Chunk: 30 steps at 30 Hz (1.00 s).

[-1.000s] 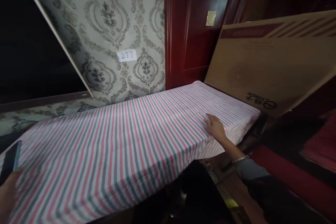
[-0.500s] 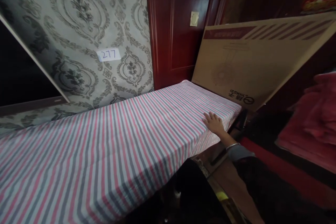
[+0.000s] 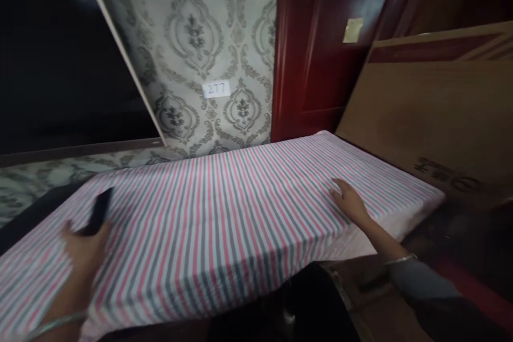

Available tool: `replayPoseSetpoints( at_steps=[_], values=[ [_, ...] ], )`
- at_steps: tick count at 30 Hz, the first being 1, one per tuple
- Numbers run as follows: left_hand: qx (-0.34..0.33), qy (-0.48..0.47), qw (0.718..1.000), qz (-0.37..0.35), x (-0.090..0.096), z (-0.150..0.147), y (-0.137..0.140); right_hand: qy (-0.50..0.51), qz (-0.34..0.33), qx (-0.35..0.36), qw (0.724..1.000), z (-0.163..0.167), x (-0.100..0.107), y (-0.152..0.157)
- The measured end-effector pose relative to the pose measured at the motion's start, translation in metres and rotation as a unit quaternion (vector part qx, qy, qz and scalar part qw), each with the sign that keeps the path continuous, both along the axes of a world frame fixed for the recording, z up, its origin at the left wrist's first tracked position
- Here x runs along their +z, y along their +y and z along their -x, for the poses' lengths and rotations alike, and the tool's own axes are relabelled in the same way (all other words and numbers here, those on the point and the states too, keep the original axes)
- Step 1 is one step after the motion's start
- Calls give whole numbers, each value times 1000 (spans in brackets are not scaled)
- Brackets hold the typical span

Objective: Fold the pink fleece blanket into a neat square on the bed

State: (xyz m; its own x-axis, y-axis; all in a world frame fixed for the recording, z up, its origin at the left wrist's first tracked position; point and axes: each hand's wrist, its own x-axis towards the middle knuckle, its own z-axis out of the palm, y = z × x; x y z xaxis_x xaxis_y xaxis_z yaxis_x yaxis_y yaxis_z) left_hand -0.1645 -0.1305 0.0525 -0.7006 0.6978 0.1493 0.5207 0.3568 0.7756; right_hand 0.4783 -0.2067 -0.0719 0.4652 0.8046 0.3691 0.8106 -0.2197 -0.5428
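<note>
A pink, grey and white striped cloth covers the long table and hangs over its front edge. At the left, my left hand grips a slim black phone above the cloth; the hand is blurred by motion. Toward the right side of the table, my right hand holds nothing. Its fingers are apart, at the cloth surface or just over it; I cannot tell whether they touch.
A large cardboard box leans behind the table's right end. A dark television screen is on the left wall. A paper label marked 277 is on the patterned wallpaper, beside a dark red door.
My left hand has come into view at the left with the phone in it. My right hand has lifted or shifted from lying flat on the cloth. The view has turned left.
</note>
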Motion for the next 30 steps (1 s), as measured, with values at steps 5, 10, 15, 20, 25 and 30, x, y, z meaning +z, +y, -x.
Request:
replayPoseSetpoints(
  at_steps=[5, 10, 15, 20, 25, 30],
  values=[
    [-143, -112, 975, -124, -38, -74, 37, 357, 13, 256, 898, 118, 13, 48],
    [-289, -181, 921, -186, -61, -171, 57, 601, 62, 331, 724, 206, 30, 81],
    [-361, -189, 890, -204, -76, -245, 68, 740, 39, 322, 589, 229, 38, 127],
    [-359, -124, 905, -192, -81, -289, 93, 763, -24, 334, 553, 225, 42, 171],
    [-348, -10, 922, -169, -90, -312, 112, 774, -74, 344, 526, 218, 35, 191],
    [-354, 25, 916, -185, -108, -320, 115, 780, -92, 379, 490, 218, 27, 191]
  ],
)
